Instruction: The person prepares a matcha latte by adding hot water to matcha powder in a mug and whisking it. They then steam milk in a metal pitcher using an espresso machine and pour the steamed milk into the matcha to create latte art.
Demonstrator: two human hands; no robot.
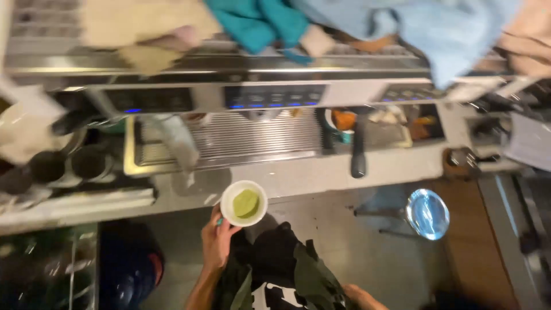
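A white cup (244, 202) with pale green liquid inside sits in the person's left hand (218, 238), held out in front of the body and just short of the counter edge. The fingers are wrapped together around the cup's near side, clamped on it, and the cup stands upright with its open mouth facing the camera. The right hand (359, 295) shows only partly at the bottom edge, low beside the dark clothing; whether its fingers are apart or together cannot be told. Beyond the cup runs a long espresso machine (258, 86) with a ribbed metal drip tray (252, 138) and small blue lights along its front panel. Folded cloths (252, 20) in tan, teal and light blue lie on top of the machine. A black handle (359, 152) hangs down from the machine to the right of the cup. The view is blurred.
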